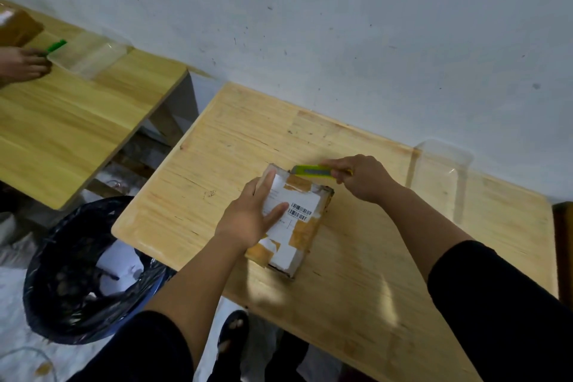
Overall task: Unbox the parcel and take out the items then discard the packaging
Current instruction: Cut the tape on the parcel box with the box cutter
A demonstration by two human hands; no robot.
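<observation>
A small cardboard parcel (305, 211) with brown tape and a white barcode label lies in the middle of the wooden table (356, 273). My left hand (252, 215) presses flat on the parcel's left side, fingers spread over the label. My right hand (364, 178) grips a yellow-green utility knife (311, 170), whose tip meets the parcel's far top edge. The parcel is closed.
A clear plastic container (438, 178) stands at the table's far right by the wall. A bin lined with a black bag (83, 273) holding paper sits on the floor at the left. Another person's hand (23, 63) works with a green knife (55, 46) on a second table (77, 108).
</observation>
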